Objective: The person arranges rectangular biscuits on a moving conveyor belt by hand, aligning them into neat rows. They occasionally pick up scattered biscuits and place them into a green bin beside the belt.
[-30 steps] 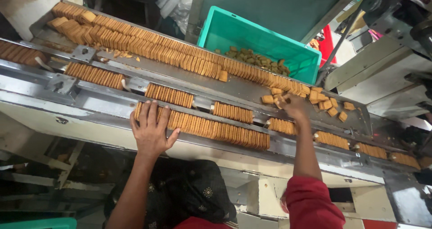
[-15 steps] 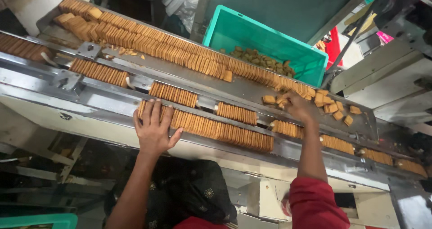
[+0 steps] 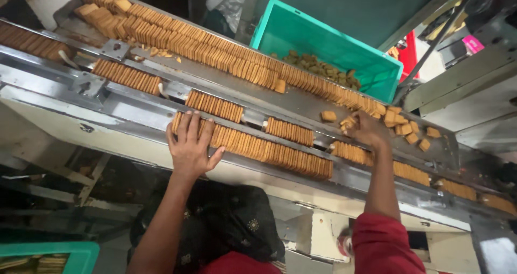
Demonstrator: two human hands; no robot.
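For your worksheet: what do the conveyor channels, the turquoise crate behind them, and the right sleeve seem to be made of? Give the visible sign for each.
Conveyor channels: likely steel, grey with dull reflections and bolted brackets.
Turquoise crate: probably moulded plastic, one even colour, a smooth thick rim.
Right sleeve: woven or knitted fabric, matte red with soft folds; the exact cloth cannot be told.

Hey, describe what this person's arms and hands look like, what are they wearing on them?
Both hands are bare: no gloves, and no rings or watch that I can make out. The left hand and its forearm are uncovered up to the bottom edge of the picture. The right hand has a bare forearm too, with a red sleeve covering the upper arm from around the elbow.
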